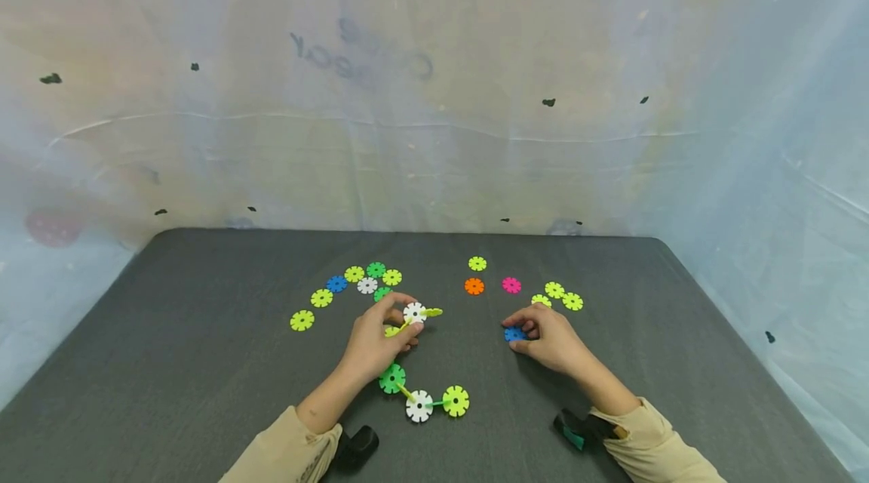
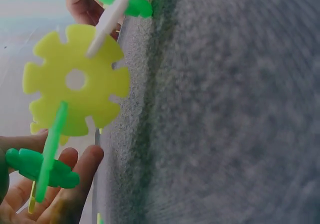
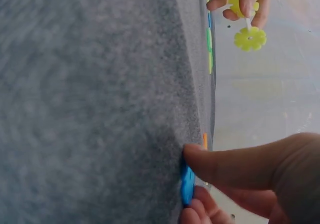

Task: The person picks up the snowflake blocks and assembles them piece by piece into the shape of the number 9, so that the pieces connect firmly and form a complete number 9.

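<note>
My left hand [image 1: 380,339] holds a chain of interlocked notched plastic discs by its upper end, pinching around a white disc [image 1: 415,313] with a yellow disc [image 1: 433,312] slotted into it edge-on. Below the hand the chain continues through a green disc [image 1: 392,378] and a lower white disc [image 1: 419,406] to a yellow end disc [image 1: 455,401]. Fingers hide part of the chain. To the right, my right hand [image 1: 553,338] pinches a blue disc [image 1: 514,333] between thumb and fingers, low at the table surface; in the right wrist view this blue disc [image 3: 187,184] appears edge-on.
Loose discs lie on the grey table [image 1: 224,362]: several at the back left around a blue one [image 1: 336,284], an orange disc [image 1: 474,286] and a pink disc [image 1: 511,284] in the middle, and yellow ones [image 1: 572,301] beyond the right hand. Plastic sheeting [image 1: 434,128] hangs behind.
</note>
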Tool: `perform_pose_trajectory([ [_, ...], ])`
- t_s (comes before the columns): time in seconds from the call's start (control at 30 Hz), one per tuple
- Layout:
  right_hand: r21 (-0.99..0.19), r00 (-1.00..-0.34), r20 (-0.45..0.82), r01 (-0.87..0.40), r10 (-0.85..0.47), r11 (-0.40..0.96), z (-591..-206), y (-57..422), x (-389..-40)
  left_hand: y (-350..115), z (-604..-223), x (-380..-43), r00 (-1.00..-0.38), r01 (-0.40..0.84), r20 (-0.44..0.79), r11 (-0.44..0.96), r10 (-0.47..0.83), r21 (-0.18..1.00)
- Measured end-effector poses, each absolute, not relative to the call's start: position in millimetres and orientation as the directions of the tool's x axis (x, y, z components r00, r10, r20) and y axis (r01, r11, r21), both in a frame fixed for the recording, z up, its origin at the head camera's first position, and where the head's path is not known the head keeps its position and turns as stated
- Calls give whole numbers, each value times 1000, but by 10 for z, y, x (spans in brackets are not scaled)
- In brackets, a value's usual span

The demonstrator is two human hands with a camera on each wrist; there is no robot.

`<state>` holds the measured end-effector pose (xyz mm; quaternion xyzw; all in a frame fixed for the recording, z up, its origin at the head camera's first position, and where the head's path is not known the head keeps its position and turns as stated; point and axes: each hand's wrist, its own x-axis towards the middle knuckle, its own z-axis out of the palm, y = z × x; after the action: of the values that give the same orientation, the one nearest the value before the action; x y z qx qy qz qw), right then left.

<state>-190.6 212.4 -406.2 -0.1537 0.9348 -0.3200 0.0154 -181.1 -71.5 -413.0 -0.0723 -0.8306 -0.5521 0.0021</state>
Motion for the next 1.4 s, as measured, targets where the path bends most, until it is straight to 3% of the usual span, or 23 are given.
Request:
perform_pose_trajectory([
  [0.13,-605,-969,42,-219,-245,765,-4058,2095,-1908,-713,-4129,-1806,-986,157,118,443,116,882],
  [0.43,-671,-979,53,-181,-196,719,-4078,1970,-1915,-702,-4145,-1807,-989,132,96,376,114,917],
  [0.73,-813,-981,37,-139,-188,565,-4067,1829,-1974,-687,-4147,-1810,-989,127,91,365,112,922],
  [1.0,-958,-964,-28,-50,-265,283,-4065,1711,-1994,-682,-4147,-1796,-989,128,92,380,112,916],
  [1.4,-978,-946,-20,-48,-323,203,-4059,1481,-1998,-669,-4166,-1813,-987,145,105,390,121,909],
])
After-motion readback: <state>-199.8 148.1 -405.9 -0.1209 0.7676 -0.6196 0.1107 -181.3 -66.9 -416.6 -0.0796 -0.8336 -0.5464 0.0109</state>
